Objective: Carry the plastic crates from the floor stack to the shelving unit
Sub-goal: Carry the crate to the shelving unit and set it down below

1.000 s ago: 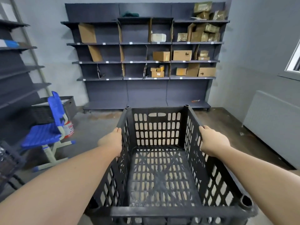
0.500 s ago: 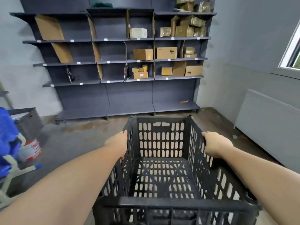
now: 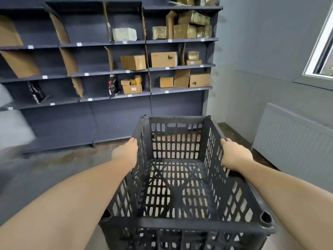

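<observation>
A dark slotted plastic crate (image 3: 177, 225) hangs in front of me, empty, held off the floor. My left hand (image 3: 125, 153) grips its left wall near the top rim. My right hand (image 3: 234, 154) grips the right wall at about the same height. The dark grey shelving unit (image 3: 115, 114) stands close ahead against the wall, with its bare lowest panels just beyond the crate's far edge.
Cardboard boxes (image 3: 164, 59) and gold-wrapped packs (image 3: 193, 24) fill the right-hand shelves; cardboard dividers (image 3: 69, 63) lean in the left bays. A grey radiator (image 3: 295, 139) runs along the right wall below a window (image 3: 324, 51). Grey concrete floor (image 3: 45, 170) lies to the left.
I have moved closer to the shelving unit with the crate, and the view has swung right. The blue chair and bucket on the left have left the frame.
</observation>
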